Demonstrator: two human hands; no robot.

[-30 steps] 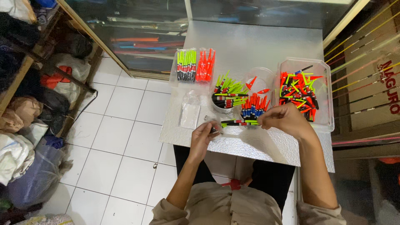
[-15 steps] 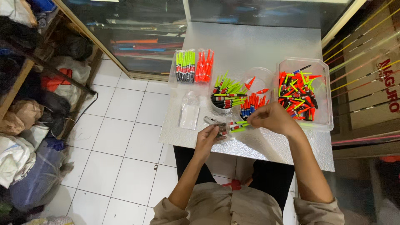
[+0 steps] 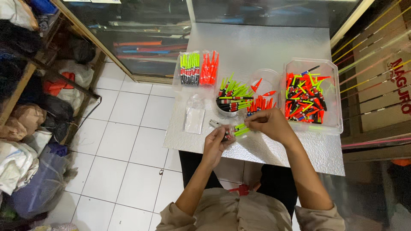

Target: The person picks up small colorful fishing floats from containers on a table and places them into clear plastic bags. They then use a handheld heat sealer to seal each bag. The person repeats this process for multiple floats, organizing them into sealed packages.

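My left hand [image 3: 215, 143] pinches a small clear plastic bag [image 3: 227, 131] near the front edge of a silvery table [image 3: 274, 42]. Green fishing floats [image 3: 240, 129] stick out of that bag, and my right hand [image 3: 269, 124] grips their free ends. Just behind my hands a round tub [image 3: 229, 112] holds several green and black floats. Beside it a clear cup [image 3: 266, 81] holds orange ones.
A clear box [image 3: 336, 96] full of mixed orange and green floats stands at the right. Packed green and orange floats [image 3: 198, 67] lie at the back left, an empty clear bag [image 3: 195, 115] in front of them. White tiled floor and piled bags lie to the left.
Both hands have drawn closer together. My right hand moved left from the orange floats and now has green floats at the bag my left hand holds.
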